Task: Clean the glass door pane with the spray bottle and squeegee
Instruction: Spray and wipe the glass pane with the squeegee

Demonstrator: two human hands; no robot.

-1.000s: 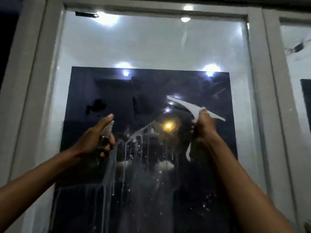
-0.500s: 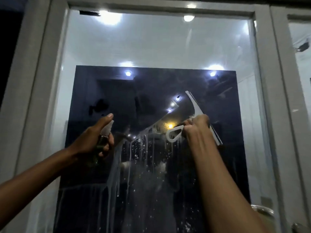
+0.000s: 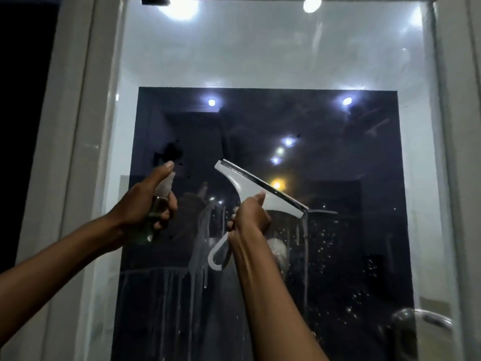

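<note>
The left hand [image 3: 144,204] grips the spray bottle [image 3: 158,204] near the pane's left edge; the right hand [image 3: 251,217] clasps the squeegee [image 3: 250,188], tilted mid-pane [image 3: 273,61], clear glass above.

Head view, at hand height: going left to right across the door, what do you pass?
Left door frame → left hand around the spray bottle → right hand gripping the squeegee → droplet-speckled glass pane → door handle, lower → right door frame.
</note>
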